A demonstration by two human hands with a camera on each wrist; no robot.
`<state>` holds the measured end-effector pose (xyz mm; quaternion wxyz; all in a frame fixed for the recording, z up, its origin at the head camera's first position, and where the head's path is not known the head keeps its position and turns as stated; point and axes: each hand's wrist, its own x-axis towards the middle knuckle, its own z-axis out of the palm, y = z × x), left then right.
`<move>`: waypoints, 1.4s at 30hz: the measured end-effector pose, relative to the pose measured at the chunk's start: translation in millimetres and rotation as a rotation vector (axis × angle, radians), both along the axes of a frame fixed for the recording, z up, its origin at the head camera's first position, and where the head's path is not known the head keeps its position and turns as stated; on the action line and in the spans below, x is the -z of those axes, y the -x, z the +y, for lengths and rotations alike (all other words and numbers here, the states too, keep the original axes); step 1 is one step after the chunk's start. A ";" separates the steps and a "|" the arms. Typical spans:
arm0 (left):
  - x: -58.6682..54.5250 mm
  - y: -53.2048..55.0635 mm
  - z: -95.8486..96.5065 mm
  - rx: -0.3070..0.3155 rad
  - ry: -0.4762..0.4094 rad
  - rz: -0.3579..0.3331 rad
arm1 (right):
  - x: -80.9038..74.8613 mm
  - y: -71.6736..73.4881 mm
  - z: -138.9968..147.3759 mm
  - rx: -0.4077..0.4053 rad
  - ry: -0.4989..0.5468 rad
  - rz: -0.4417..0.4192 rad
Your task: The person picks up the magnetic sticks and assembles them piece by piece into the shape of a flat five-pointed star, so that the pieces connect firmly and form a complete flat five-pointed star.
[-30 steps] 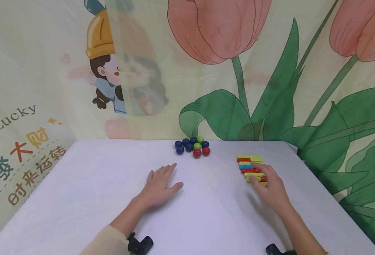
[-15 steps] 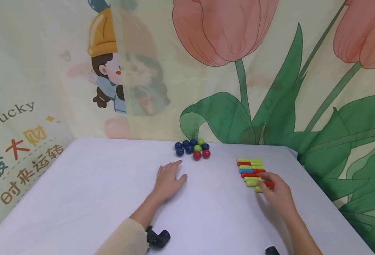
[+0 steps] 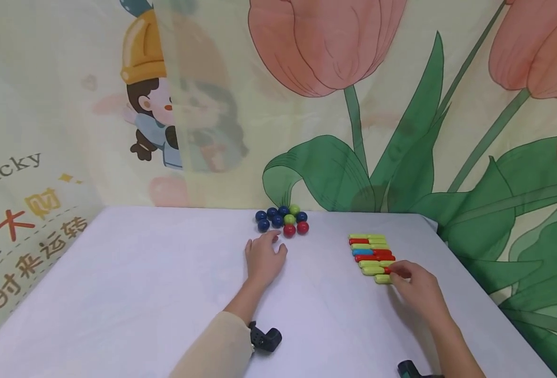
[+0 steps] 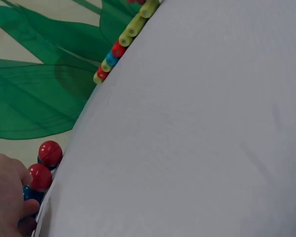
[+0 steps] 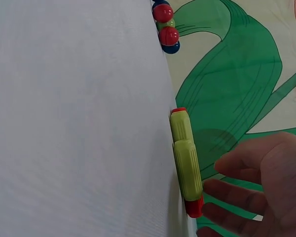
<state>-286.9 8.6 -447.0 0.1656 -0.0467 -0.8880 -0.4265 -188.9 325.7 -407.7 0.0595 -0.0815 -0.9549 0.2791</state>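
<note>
A cluster of glossy balls, dark blue, light green (image 3: pixel 289 219) and red (image 3: pixel 289 231), sits near the table's back edge. My left hand (image 3: pixel 262 260) is just in front of it, fingers loosely bent; in the left wrist view a fingertip overlaps a red ball (image 4: pixel 39 177). To the right, several short plastic rods (image 3: pixel 372 252) in yellow-green, red and blue lie side by side in a column. My right hand (image 3: pixel 415 286) is at the right ends of the nearest rods, fingertips right beside a yellow-green rod (image 5: pixel 189 170) with a red end, thumb and fingers not wrapped round it.
A white cloth covers the table (image 3: pixel 165 294). Behind it hangs a backdrop (image 3: pixel 217 121) printed with tulips and a cartoon figure. Black wrist cameras (image 3: pixel 265 338) sit on both wrists; a beige sleeve (image 3: pixel 217 346) covers the left forearm.
My left hand has moved forward and right, up to the balls. My right hand has slid back towards me and to the right along the rods, whose nearest ones have shifted slightly.
</note>
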 end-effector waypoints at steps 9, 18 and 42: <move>1.8 8.0 16.8 -0.043 0.023 -0.031 | 2.2 -0.9 0.5 -0.062 -0.024 -0.024; -1.2 12.0 22.4 -0.070 0.005 -0.055 | -2.0 2.9 -1.3 -0.092 -0.049 -0.068; 1.4 28.8 42.5 -0.239 0.123 -0.034 | 0.3 4.8 -8.9 -0.139 -0.015 -0.120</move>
